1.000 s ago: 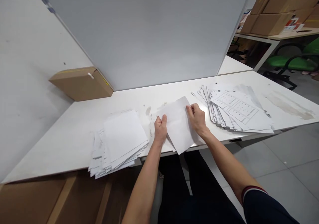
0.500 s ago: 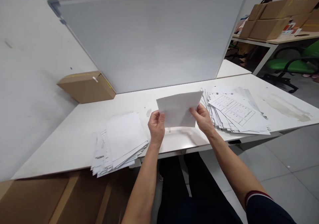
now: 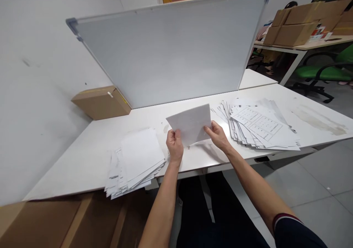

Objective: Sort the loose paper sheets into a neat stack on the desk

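Both my hands hold a folded white sheet of paper [image 3: 191, 123] just above the white table [image 3: 82, 156]. My left hand [image 3: 174, 145] pinches its lower left corner and my right hand [image 3: 217, 135] pinches its lower right edge. The sheet tilts up away from me. To the left lies a stack of blank-side-up papers [image 3: 135, 161] that overhangs the table's front edge. On the right sits a fanned stack of printed sheets [image 3: 260, 125] with tables on them.
A large whiteboard [image 3: 173, 46] leans upright along the back of the table. A cardboard box [image 3: 102, 101] sits at the back left by the wall. Flat cardboard [image 3: 55, 222] lies under the table front. Boxes, another desk and a green chair [image 3: 325, 69] stand at right.
The sheet lay flat on the table under my hands one second ago. My hands lifted it and now hold it a little lower and closer to the table than half a second ago.
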A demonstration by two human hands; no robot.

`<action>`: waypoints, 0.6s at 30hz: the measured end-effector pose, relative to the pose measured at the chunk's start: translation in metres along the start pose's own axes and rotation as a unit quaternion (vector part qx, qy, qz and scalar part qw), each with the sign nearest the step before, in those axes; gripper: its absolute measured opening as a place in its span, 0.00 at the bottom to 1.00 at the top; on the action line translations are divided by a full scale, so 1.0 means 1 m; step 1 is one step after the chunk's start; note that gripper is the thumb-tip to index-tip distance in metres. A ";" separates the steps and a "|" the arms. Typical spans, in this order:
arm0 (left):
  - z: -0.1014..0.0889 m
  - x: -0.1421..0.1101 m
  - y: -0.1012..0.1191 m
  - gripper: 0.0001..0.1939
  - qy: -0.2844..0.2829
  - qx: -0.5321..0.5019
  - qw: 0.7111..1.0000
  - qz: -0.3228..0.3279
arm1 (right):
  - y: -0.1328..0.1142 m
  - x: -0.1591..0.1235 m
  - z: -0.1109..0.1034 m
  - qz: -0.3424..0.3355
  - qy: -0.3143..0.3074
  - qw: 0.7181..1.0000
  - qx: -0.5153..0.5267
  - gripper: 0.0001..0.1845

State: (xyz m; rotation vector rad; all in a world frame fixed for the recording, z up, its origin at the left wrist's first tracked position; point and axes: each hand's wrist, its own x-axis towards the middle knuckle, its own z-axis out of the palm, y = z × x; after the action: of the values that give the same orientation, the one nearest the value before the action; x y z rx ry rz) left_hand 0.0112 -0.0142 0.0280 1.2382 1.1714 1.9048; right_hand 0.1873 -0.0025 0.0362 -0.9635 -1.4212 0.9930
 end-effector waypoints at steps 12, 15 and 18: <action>-0.022 0.008 -0.027 0.27 -0.076 0.038 0.996 -0.009 | -0.117 0.019 -0.016 -0.080 -0.181 0.779 -0.595 0.08; -0.025 0.001 -0.035 0.22 -0.153 0.090 0.984 -0.024 | -0.107 0.019 -0.009 -0.072 -0.238 0.720 -0.648 0.08; -0.024 -0.004 -0.040 0.19 -0.200 0.086 0.974 -0.067 | -0.092 0.020 -0.009 -0.050 -0.256 0.705 -0.659 0.09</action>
State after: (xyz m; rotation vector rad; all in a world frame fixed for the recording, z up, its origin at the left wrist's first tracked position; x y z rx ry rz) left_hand -0.0090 -0.0085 -0.0139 1.5081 1.1823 1.3922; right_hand 0.1918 -0.0127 0.1300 -1.6167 -2.7267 -0.0720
